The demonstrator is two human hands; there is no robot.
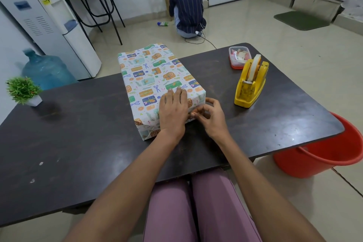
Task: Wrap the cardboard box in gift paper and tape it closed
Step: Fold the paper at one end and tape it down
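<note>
Box [157, 82] was already pretty much covered in the gift paper at this point, top and long sides all printed wrap, no bare cardboard showing anywhere I could spot. It lay flat on the dark table [78, 143], long way pointing away from the person, near end right in front of them. So I'd say most of the job was done and what was left was closing up that near end, where the paper looked folded down and a bit crumpled at the bottom corner. Couldn't see the far end, so no idea if that one was taped.

Left hand [172, 108] lay flat on top of the near end, fingers straight and pressing the paper down, not gripping anything. Right hand [210, 118] was just beside it at the near right edge of the box, fingers curled in and pinching at something small right against the paper. Probably a bit of tape or the flap edge, honestly too small to tell which.

Yellow tape dispenser [250, 84] sat to the right of the box, well apart from both hands, with a small plastic container [238, 58] behind it. My guess is more tape would've been needed from there to finish the end.
</note>
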